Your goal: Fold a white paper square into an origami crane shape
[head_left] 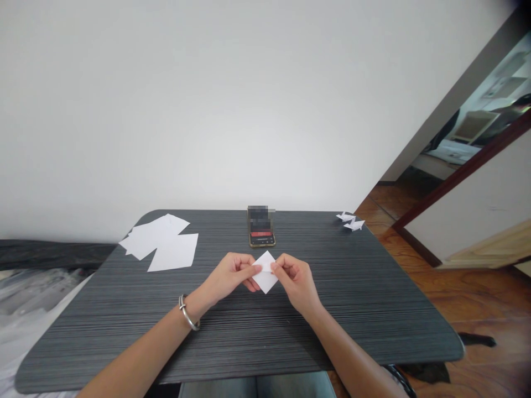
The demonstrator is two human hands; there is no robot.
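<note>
A small white folded paper [265, 272], diamond-shaped, is held just above the dark striped table [357, 298] in the middle. My left hand [229, 275] pinches its left corner, fingers closed; a silver bangle sits on that wrist. My right hand [292, 276] pinches the paper's right side, fingers curled. Both hands meet over the paper.
A phone [261, 231] lies face up at the table's far middle. Several loose white sheets [162, 243] are spread at the far left. Two small folded paper figures [350, 221] sit at the far right corner. A wooden floor and open doorway lie to the right.
</note>
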